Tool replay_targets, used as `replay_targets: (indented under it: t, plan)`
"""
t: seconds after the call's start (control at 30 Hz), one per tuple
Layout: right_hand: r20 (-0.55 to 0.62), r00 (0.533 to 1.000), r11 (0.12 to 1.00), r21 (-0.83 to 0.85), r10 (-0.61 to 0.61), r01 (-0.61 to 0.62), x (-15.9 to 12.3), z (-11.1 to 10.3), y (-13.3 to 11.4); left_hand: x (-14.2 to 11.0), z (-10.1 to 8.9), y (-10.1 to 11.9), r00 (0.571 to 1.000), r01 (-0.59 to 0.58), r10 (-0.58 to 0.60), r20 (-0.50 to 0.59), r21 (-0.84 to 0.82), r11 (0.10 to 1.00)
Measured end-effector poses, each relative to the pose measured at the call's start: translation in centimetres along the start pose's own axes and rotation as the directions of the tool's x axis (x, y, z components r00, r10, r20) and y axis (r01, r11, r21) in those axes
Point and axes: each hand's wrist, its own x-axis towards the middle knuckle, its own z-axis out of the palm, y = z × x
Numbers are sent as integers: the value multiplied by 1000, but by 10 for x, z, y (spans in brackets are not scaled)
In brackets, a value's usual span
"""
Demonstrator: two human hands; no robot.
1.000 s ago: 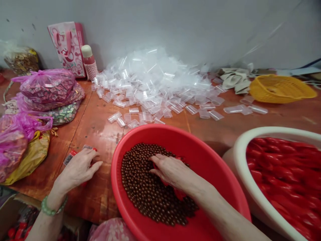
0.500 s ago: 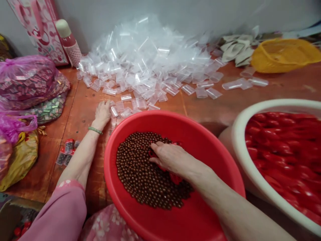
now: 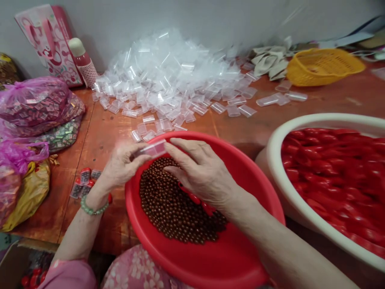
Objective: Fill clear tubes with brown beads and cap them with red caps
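Over the far rim of the red basin point(image 3: 210, 265), my left hand point(image 3: 122, 164) and my right hand point(image 3: 200, 170) pinch the two ends of one small clear plastic case point(image 3: 154, 149). The basin holds a bed of small brown beads point(image 3: 168, 208). A red scoop-like piece point(image 3: 197, 200) shows under my right palm, tucked against it. A green bead bracelet is on my left wrist.
A big heap of clear cases point(image 3: 168, 80) lies at the back. Several filled red-capped cases point(image 3: 84, 180) sit left of the basin. A white tub of red caps point(image 3: 331, 168) stands right. Pink bags point(image 3: 39, 104), a bottle point(image 3: 82, 60) and a yellow basket point(image 3: 321, 66) line the edges.
My left hand came back from the loose cases by the heap with one clear case. My right hand rose off the beads and took its other end.
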Motion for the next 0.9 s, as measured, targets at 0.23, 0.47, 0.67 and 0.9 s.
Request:
replay_targets:
  t: [0.23,0.47,0.67,0.9]
  plan:
    - [275,956,984,-113,-102,137,2,-7,-8,-11,19,6,968,-179,149,204,139,974]
    - [424,902,985,-111,-75,133,-5,2,3,-8,41,8,874,-483,203,441,751,451]
    - [576,812,974,-223,94,45,-11,4,22,-9,38,1,851,-511,139,506,740,436]
    - [649,730,943,-333,216,16,-11,30,43,-6,34,-1,883,-438,182,432,621,650]
